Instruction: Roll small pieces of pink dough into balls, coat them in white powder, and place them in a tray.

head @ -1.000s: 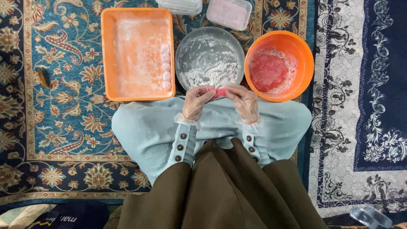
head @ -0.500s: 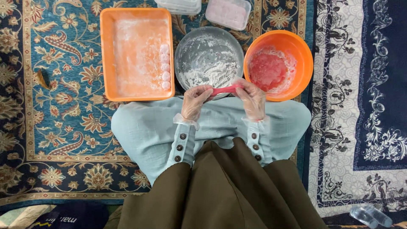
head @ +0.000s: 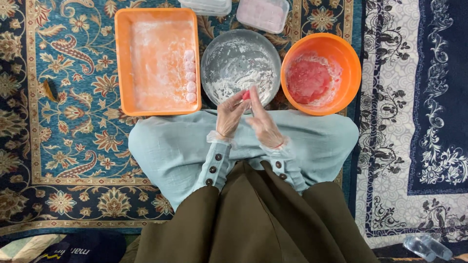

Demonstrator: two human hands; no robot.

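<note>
Both hands gloved in thin clear plastic, raised above the lap at the near edge of the grey metal bowl. Left hand and right hand with fingertips pressed together around a small red-pink dough piece, pinched between them just over the bowl's near rim.

Grey metal bowl: smeared and dusted with white flour, thickest along the near side. Orange round bowl to the right, just beside it: a mass of red-pink dough, white flour ringing it. Orange rectangular tray to the left: floured white, five pale pink balls in a column along its right wall, touching one another; rest of the tray floor bare of balls. Two clear plastic boxes at the top edge: lidded box, and pinkish box.

All set on a patterned blue carpet, open carpet left of the tray. White-and-navy rug at right, a clear plastic bottle at its near corner.
</note>
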